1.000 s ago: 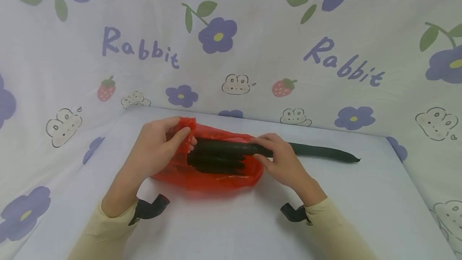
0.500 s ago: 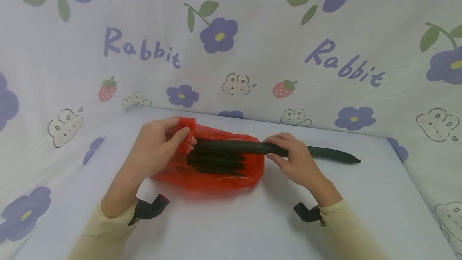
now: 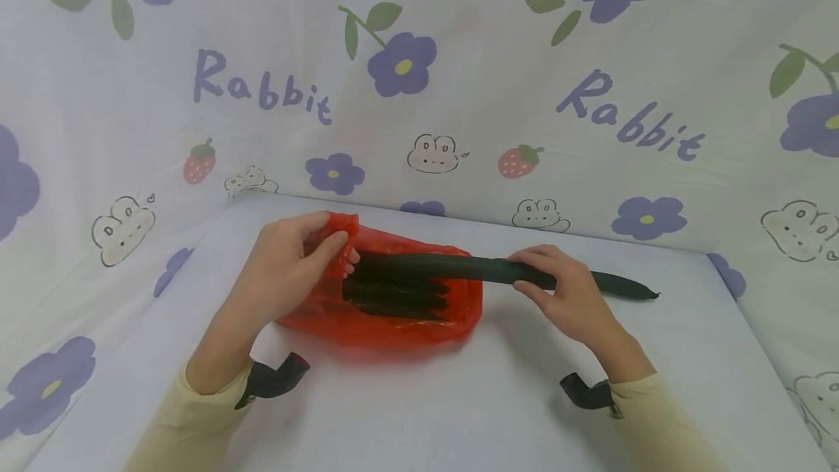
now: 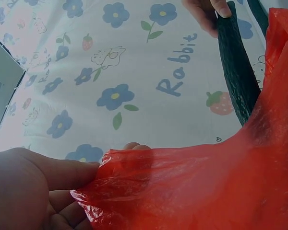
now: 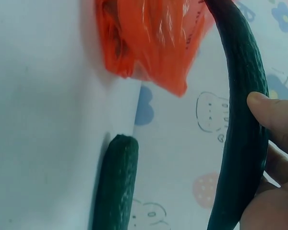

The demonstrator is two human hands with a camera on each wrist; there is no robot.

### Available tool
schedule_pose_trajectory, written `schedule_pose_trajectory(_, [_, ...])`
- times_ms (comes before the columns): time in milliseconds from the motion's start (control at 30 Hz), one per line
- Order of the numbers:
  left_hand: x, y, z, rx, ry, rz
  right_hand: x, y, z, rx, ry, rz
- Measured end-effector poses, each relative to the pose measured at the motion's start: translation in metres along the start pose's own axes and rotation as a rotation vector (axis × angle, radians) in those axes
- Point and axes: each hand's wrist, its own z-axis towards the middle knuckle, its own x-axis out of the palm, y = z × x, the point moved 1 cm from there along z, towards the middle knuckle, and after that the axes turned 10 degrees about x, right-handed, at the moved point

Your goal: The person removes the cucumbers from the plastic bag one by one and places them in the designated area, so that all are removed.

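My left hand pinches the rim of a red plastic bag between thumb and fingers and holds that edge raised. Inside the bag lie several dark green cucumbers. With thumb and fingers, my right hand grips a long cucumber near its right end; its left part is still within the bag's mouth. The right wrist view shows the held cucumber slightly curved against the palm. Behind the right hand, another cucumber lies on the table, partly hidden by that hand.
The white tabletop extends in front of the bag and to both sides. A patterned curtain with flowers and rabbits rises along the back and sides. Each wrist carries a black camera mount.
My right hand has moved to the right, drawing the cucumber farther out of the bag. The left hand keeps its grip on the bag's rim, and the cucumber on the table stays put.
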Motion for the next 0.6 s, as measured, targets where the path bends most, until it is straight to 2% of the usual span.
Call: schedule_pose_trajectory(600, [0.002, -0.001, 0.004, -0.008, 0.001, -0.015, -0.036, -0.023, -0.011, -0.028, -0.044, -0.069])
